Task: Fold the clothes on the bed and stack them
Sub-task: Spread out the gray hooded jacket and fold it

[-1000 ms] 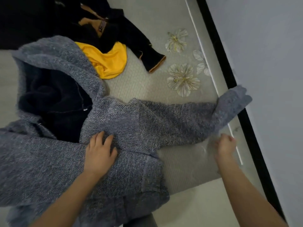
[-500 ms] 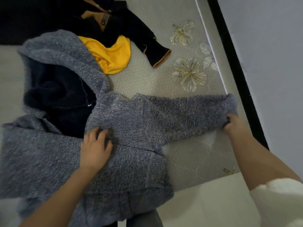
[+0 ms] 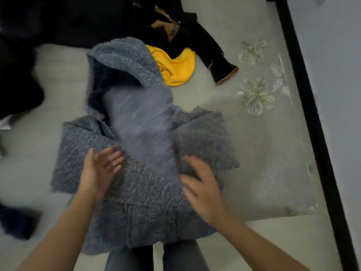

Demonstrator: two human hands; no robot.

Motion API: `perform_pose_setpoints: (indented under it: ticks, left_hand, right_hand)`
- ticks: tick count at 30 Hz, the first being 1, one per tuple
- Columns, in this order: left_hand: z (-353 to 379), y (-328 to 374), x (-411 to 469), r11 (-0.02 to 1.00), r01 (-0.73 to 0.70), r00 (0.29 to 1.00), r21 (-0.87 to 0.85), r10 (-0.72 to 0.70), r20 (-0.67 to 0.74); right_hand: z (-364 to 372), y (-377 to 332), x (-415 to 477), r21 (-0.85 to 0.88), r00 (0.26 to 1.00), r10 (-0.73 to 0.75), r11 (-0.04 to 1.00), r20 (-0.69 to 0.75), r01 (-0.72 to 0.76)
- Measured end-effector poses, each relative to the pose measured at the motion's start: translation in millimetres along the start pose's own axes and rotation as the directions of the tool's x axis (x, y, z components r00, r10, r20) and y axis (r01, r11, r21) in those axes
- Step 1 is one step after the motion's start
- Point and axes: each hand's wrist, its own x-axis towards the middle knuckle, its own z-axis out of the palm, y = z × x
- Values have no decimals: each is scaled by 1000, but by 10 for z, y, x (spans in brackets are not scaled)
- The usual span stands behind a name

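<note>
A grey knitted hoodie [image 3: 148, 194] with a dark lining lies on the bed in front of me, hood pointing away. Its right sleeve [image 3: 140, 126] is motion-blurred and lies folded across the chest toward the hood. My left hand [image 3: 99, 169] hovers with fingers spread over the left chest of the hoodie. My right hand [image 3: 201, 186] is open, fingers straight, on the folded right shoulder of the hoodie. Neither hand grips anything.
A yellow garment [image 3: 175, 67] and a black jacket with tan trim [image 3: 205, 45] lie beyond the hood. Dark clothes [image 3: 19, 75] are piled at the far left. The pale bedspread [image 3: 263, 153] has flower prints; its right edge meets a black strip [image 3: 304, 94] by the wall.
My right hand pulled the outstretched right sleeve in from the bed's right edge, folded it over the chest and let go. My left hand lifted off the fabric. The view shifted.
</note>
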Motion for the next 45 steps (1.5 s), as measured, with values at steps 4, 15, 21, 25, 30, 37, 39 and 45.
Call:
perform_pose_setpoints:
  ticks: [4,15,21,25,30,37,39,45]
  left_hand:
    - [-648,-110,-63,958,161,986,-239,-166,-3]
    - [-984,-751,-496,436,32,974,899,-217,70]
    - [-1085,-795,-492,533,-47,987,845,-106,122]
    - [-1084,-790,-500,709,51,970,703,-202,133]
    - [-1118,-760,-537,747,41,961,664,-211,178]
    - [-1569,-402,-759,684,19,967,730,174,-188]
    - [-1655,-465,-707,605,67,948,794,210,-241]
    - [-1422,-717,-512,132,-106,954,986,293,64]
  right_hand:
    - [564,48,-473,-245,859,-77,942,506,229]
    - [678,14,-479,-284,872,55,954,487,98]
    - [714,-283,-444,-180,949,0,982,316,60]
    - [747,-455,-403,-74,973,-45,995,225,63]
    - [764,-581,-393,-25,965,-123,991,231,132]
    - [767,-418,-490,-192,818,-155,932,554,306]
    - [749,-324,-391,-304,885,-117,912,451,275]
    - [561,111,312,-624,904,258,782,342,13]
